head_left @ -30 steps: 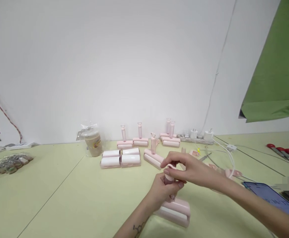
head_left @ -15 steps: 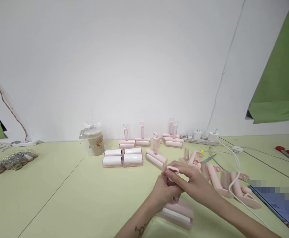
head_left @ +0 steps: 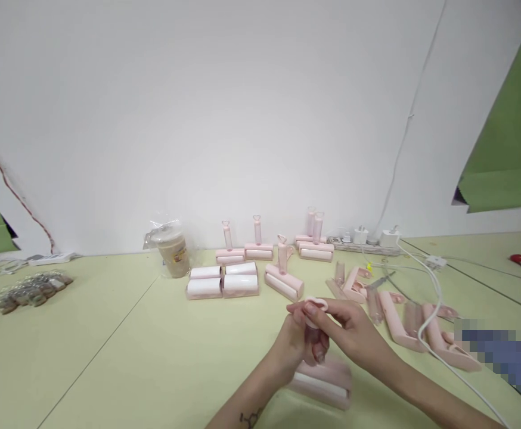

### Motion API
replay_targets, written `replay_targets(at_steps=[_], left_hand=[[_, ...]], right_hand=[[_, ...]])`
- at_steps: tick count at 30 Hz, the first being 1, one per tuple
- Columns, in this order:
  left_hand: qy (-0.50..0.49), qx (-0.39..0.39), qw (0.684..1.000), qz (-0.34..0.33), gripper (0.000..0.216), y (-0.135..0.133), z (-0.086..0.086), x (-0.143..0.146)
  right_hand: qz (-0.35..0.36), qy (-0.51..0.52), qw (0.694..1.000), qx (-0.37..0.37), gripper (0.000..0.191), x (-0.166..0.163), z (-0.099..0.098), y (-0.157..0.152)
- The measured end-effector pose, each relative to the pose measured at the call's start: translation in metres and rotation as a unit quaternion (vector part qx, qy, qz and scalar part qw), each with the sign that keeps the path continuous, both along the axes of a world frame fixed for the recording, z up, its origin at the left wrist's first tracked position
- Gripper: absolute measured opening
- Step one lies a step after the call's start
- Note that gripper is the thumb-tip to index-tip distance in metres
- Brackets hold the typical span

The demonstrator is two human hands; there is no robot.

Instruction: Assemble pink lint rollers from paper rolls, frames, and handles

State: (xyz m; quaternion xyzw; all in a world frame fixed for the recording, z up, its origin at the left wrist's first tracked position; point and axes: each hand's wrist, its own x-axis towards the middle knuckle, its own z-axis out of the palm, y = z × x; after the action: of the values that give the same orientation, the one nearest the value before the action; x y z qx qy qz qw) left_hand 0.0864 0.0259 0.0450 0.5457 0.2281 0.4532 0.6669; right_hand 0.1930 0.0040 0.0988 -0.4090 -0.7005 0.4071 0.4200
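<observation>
A pink lint roller (head_left: pixel 325 381) with a white roll is in front of me, its head slightly blurred below my hands. My left hand (head_left: pixel 291 341) is closed around its clear pinkish handle. At the handle's top, my right hand (head_left: pixel 352 328) pinches a pale pink loop-shaped end piece (head_left: pixel 318 303) between thumb and fingers. The hands touch each other and hide most of the handle. Just beyond them, another lint roller (head_left: pixel 284 281) stands with its handle upright.
Several finished-looking rollers (head_left: pixel 316 251) line the wall, beside white sticky rolls (head_left: pixel 241 285) and a bagged cup (head_left: pixel 174 257). Loose pink housings (head_left: pixel 397 322), clear tubes and a white cable (head_left: pixel 434 286) lie to the right. Small wrapped items (head_left: pixel 32 291) sit far left.
My right fingers have straightened a little and moved off my left hand, so more of the clear handle shows. Both hands stay on the lint roller. The view has shifted slightly.
</observation>
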Motion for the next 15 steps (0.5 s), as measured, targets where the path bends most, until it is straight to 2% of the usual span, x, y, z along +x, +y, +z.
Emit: replay_targets(at_steps=[3, 6, 9, 12, 15], left_hand=[[-0.029, -0.027, 0.999, 0.006, 0.077, -0.003, 0.002, 0.001], [-0.041, -0.066, 0.995, 0.063, 0.067, -0.009, 0.007, 0.007], [-0.044, -0.115, 0.985, 0.119, 0.061, -0.015, 0.014, 0.014], [-0.026, -0.145, 0.979, 0.144, 0.06, -0.018, 0.019, 0.018], [-0.011, -0.168, 0.974, 0.15, 0.061, -0.02, 0.021, 0.018]], right_hand=[[0.011, -0.008, 1.0, -0.007, 0.039, -0.001, 0.002, 0.0], [0.007, 0.009, 0.998, -0.06, 0.032, -0.002, 0.0, 0.001], [0.01, 0.013, 0.996, -0.088, 0.035, -0.001, -0.002, 0.001], [0.015, -0.008, 0.996, -0.086, 0.034, 0.0, 0.0, -0.001], [0.016, -0.056, 0.997, -0.046, 0.029, 0.002, 0.005, -0.004]])
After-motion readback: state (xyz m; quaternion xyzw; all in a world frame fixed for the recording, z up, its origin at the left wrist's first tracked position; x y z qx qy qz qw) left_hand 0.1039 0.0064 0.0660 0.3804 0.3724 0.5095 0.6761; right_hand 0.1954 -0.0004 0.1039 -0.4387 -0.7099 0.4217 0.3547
